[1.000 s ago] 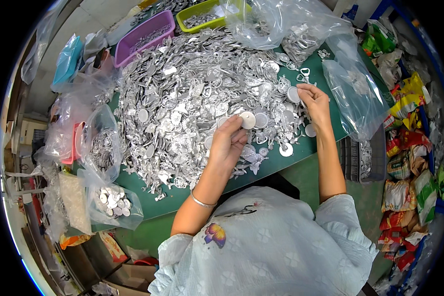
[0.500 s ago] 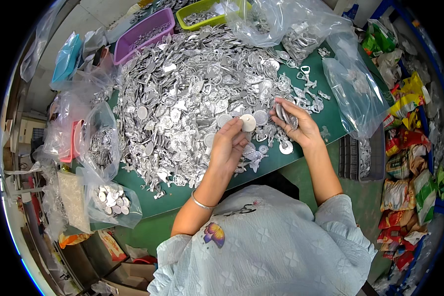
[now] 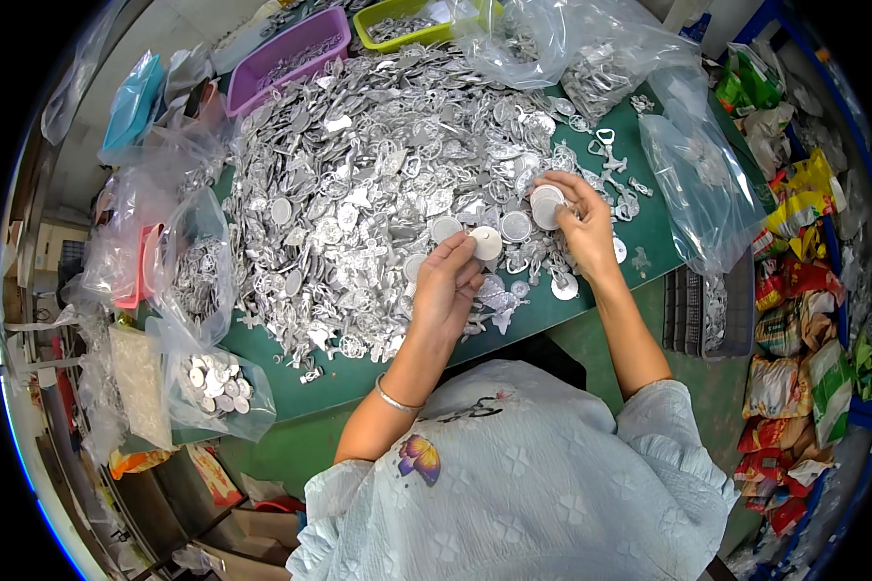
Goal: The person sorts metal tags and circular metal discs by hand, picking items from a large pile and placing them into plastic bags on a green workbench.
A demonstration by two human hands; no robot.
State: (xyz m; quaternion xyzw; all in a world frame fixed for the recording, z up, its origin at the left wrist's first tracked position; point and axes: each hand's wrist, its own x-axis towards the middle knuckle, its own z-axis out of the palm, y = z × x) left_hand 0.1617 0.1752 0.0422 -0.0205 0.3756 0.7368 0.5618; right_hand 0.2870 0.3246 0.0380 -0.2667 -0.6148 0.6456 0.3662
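Near the middle of the frame, the left hand [image 3: 448,281] pinches a round silver disc [image 3: 486,242] between fingertips, its grip narrow around the disc's edge. Just right of it, the right hand [image 3: 583,225] closes on what seems to be a small stack of similar discs [image 3: 546,205], though the fingers hide part of it. Both hands hover at the lower edge of a large heap of silver metal pieces [image 3: 378,184] spread over the green desk [image 3: 649,254]. A clear bag of discs [image 3: 213,385] lies at lower left.
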